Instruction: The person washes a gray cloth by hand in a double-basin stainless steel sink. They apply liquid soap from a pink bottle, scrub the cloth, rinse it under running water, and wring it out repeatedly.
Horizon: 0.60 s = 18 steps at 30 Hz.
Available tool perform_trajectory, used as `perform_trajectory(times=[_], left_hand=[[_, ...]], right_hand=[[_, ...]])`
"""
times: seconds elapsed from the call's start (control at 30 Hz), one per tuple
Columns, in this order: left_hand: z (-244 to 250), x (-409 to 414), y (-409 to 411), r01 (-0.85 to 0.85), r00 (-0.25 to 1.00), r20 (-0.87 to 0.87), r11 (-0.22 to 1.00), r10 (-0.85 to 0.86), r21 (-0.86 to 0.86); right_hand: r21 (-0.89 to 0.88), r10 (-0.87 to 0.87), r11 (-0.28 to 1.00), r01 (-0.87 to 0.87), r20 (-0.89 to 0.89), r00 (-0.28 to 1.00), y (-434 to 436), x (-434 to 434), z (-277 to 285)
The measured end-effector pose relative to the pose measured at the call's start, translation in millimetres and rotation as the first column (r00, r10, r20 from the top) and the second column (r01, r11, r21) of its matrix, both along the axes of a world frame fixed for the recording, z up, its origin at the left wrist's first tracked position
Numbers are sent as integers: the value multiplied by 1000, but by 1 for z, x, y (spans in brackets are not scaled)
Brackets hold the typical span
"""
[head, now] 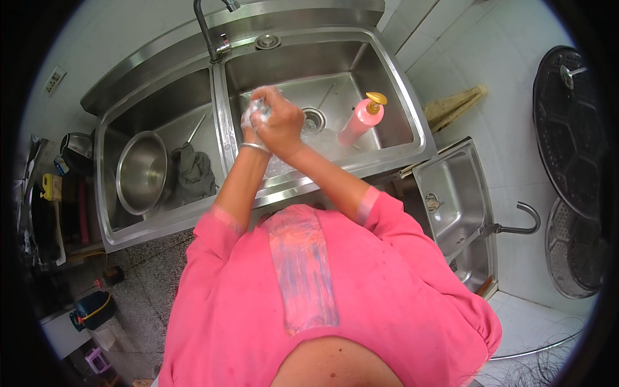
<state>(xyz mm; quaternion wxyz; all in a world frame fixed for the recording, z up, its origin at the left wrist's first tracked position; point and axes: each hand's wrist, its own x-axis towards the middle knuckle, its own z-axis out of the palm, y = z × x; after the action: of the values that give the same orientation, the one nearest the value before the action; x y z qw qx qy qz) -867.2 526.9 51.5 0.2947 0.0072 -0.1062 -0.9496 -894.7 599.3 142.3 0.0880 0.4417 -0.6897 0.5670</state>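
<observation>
White lather covers my left hand [247, 120], which wears a silver bangle [255, 146] at the wrist. Pressed against it is my right hand [281, 125], its fingers wrapped over the left. Foam [263, 110] shows between them; whether anything else is inside the clasp is hidden. Both hands are over the right basin [333, 89] of a stainless-steel double sink. To their right, a pink pump bottle [359, 123] with a gold pump head stands in the basin. Behind my right hand lies the drain [313, 121], with suds on the basin floor.
A metal bowl [141, 172] leans in the left basin beside a dark grey cloth [196, 171]. The faucet [207, 34] rises behind the divider, near a drain strainer [268, 42]. At right are a smaller sink [449, 184] and a yellowish cloth [452, 109].
</observation>
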Motion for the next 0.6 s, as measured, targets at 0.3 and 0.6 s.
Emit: perform_trajectory(times=[0.3, 0.6], left_hand=[[57, 7, 12, 7, 903, 424, 984, 71, -179], [66, 16, -22, -190, 912, 289, 924, 292, -333]], right_hand=[[-139, 122, 989, -43, 633, 764, -16, -97, -51], [-622, 459, 672, -402, 776, -433, 40, -45, -56]])
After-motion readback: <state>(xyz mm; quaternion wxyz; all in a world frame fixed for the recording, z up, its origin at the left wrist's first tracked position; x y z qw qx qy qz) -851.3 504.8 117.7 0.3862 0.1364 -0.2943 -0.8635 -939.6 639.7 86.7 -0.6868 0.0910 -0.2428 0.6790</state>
